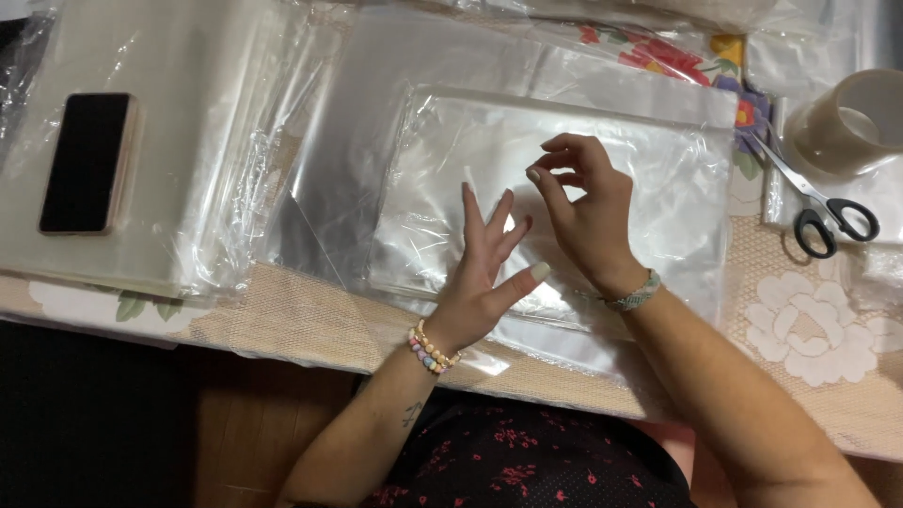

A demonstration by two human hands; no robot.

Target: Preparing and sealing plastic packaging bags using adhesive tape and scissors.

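Note:
My left hand hovers with fingers spread over a stack of clear plastic bags lying in front of me on the table. A thin clear strip stands up by its fingertips; whether the hand touches it I cannot tell. My right hand is just to the right, fingers curled and pinched together above the same bags; anything between them is too fine to see. A beaded bracelet circles my left wrist and a woven band my right.
A second, larger pile of clear bags lies at the left with a dark phone on top. Black-handled scissors and a roll of clear tape sit at the right. A lace tablecloth covers the table.

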